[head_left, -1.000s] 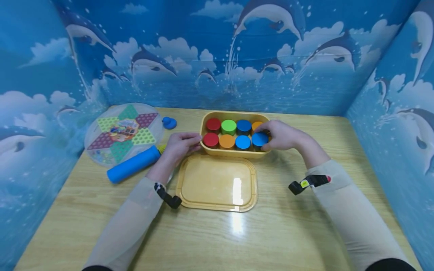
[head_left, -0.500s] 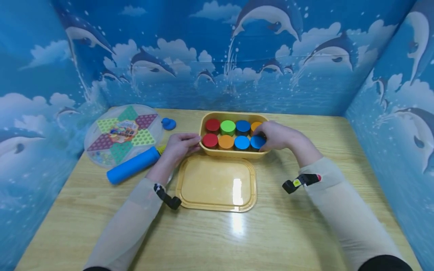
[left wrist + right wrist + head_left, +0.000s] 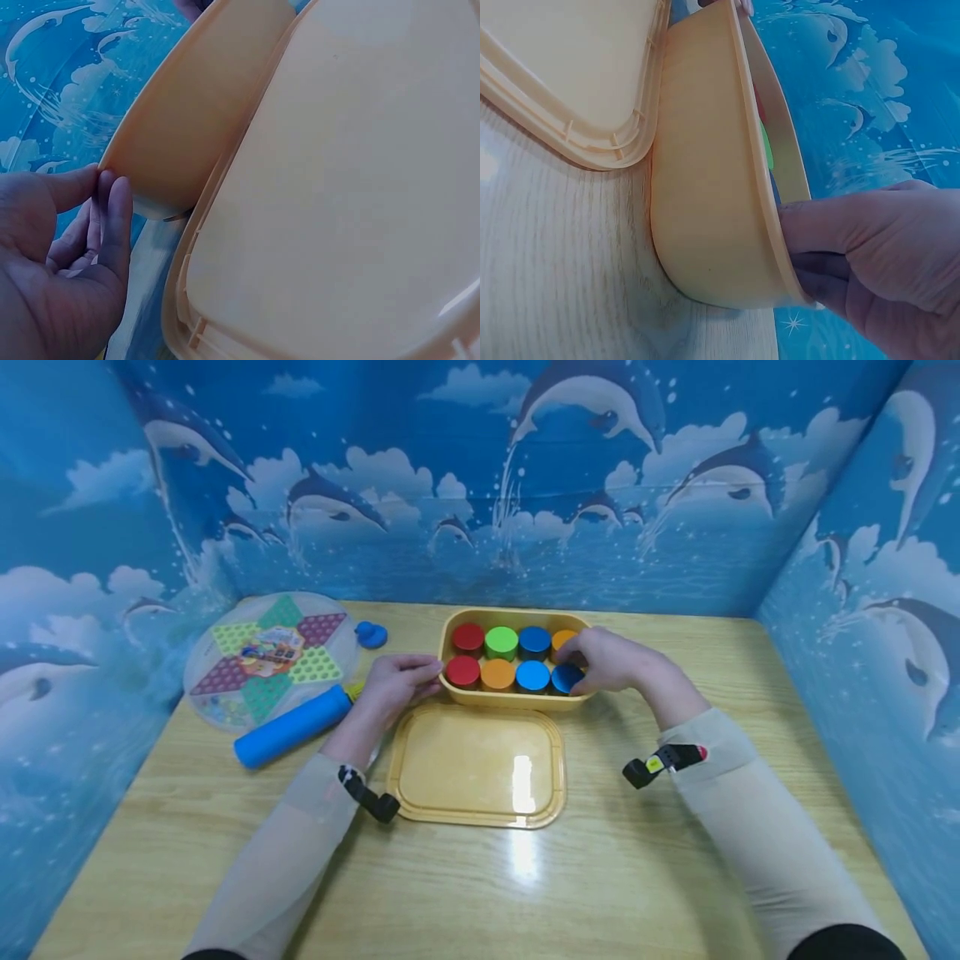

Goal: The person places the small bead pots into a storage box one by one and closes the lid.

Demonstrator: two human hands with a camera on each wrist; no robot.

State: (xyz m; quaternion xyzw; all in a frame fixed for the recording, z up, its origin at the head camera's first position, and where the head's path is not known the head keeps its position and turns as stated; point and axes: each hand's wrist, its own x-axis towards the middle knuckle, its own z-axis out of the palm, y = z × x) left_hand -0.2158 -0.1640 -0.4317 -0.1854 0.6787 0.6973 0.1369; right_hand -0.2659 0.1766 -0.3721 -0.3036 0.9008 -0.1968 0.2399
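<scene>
A yellow plastic box (image 3: 510, 700) stands on the table, filled with two rows of round pots with coloured lids, among them red (image 3: 462, 671), green (image 3: 502, 642) and orange (image 3: 498, 675). My left hand (image 3: 397, 685) pinches the rim at its left end; the left wrist view shows thumb and fingertips on that edge. At the right end my right hand (image 3: 618, 662) reaches over the wall and grips a blue-lidded pot (image 3: 564, 678) in the front corner. In the right wrist view the fingertips are hidden inside the box. The box's yellow lid (image 3: 472, 764) lies flat in front.
Left of the box lie a round Chinese checkers board (image 3: 273, 652), a blue cylinder (image 3: 292, 727) with a yellow end, and a small blue toy duck (image 3: 371, 634). A dolphin-print curtain (image 3: 480, 527) walls the table at the back and sides.
The right hand has moved slightly left, and the blue-lidded pot has gone lower into the box's front right corner. The left hand has stayed at the rim.
</scene>
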